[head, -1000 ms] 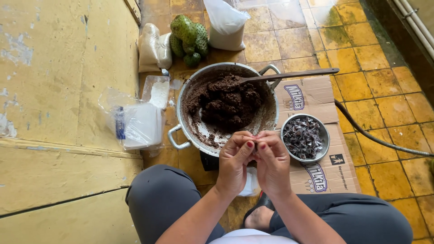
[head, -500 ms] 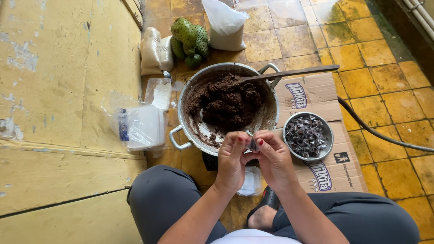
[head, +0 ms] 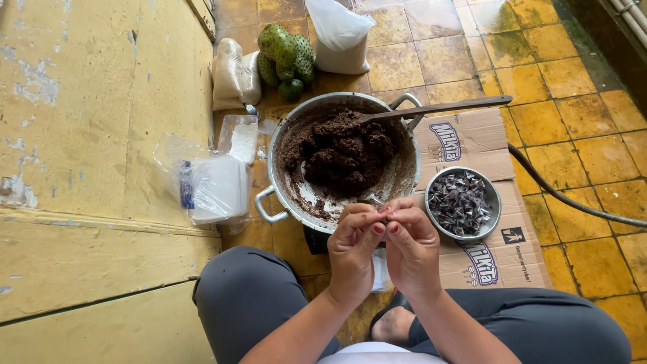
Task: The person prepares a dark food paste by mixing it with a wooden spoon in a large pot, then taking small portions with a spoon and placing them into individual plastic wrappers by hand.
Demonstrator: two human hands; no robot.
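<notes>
A floor of square yellow tiles [head: 539, 121], worn, stained and darkened with grime along the grout lines, fills the right and upper part of the view. At left stands a yellow painted wall [head: 87, 114], its paint chipped in pale patches, with a stepped ledge [head: 101, 236] running along its base. A flattened brown cardboard box [head: 472, 141] lies on the tiles. A dark hose [head: 573, 202] curves across the floor at right. Pale pipes [head: 630, 13] run along the top right corner beside a dark strip. Soft, even daylight, without hard shadows.
</notes>
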